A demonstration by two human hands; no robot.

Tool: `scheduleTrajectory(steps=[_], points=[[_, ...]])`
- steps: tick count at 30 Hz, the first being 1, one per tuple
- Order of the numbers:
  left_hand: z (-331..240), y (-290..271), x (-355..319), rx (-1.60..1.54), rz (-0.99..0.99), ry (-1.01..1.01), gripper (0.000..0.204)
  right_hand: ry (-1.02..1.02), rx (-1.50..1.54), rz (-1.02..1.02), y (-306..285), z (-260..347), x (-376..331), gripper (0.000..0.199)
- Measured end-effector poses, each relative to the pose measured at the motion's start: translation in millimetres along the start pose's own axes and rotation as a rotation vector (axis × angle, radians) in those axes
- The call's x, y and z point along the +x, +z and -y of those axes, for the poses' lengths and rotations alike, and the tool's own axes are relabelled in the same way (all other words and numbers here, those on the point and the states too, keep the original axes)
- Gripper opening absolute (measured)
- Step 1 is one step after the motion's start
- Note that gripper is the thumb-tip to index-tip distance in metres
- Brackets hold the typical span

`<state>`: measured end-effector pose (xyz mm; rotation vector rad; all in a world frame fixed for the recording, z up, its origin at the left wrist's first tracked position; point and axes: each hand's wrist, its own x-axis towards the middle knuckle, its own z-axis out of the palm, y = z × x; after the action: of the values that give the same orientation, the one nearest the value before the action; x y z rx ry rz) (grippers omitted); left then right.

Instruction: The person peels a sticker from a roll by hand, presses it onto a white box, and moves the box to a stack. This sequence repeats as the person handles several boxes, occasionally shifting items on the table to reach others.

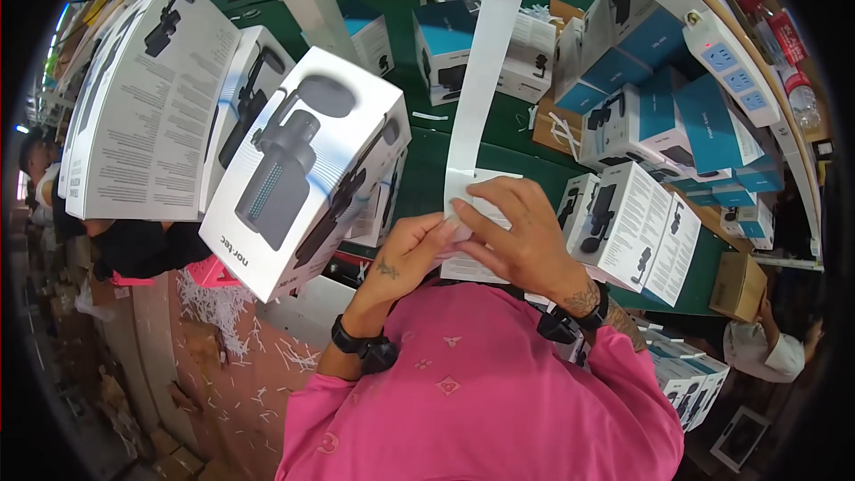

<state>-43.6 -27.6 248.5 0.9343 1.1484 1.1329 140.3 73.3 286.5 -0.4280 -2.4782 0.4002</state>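
Here, both hands meet over the green table point(430, 147), just in front of the pink shirt point(485, 392). The left hand point(405, 256) has thumb and fingers pinched on the lower edge of a white paper piece point(460, 185); the right hand point(521, 236), its fingers bent, presses on the same piece from the other side. So the piece sits between them, partly hidden by fingers. A long white band point(492, 58) comes down to it from above, though I can't tell whether the two are joined. Under the hands a white printed panel point(472, 269) shows. To the left, a large white box point(307, 138) with a microphone picture stands tilted, well apart from the paper. Near the right hand is another white box point(628, 227), and beyond it blue-and-white boxes point(634, 44) are stacked below a white power strip point(735, 76). Paper shreds point(218, 312) litter the floor at left, and a co-worker's pale sleeve point(757, 352) shows beside a brown carton point(737, 287) at right.
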Motion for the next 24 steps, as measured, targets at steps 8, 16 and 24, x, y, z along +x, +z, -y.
scheduleTrajectory(steps=[8,16,24], points=[[11.7,-0.2,-3.5,-0.086,0.050,-0.039,0.029,0.108,0.072,-0.028,10.3,-10.2,-15.7,0.051],[3.6,3.9,-5.1,0.003,0.059,-0.016,0.030,0.015,-0.006,-0.137,1.7,-2.3,-14.5,0.042],[-1.2,-3.2,10.1,0.351,0.194,0.214,0.019,0.063,0.091,-0.040,-2.6,-12.1,-13.7,0.026]])
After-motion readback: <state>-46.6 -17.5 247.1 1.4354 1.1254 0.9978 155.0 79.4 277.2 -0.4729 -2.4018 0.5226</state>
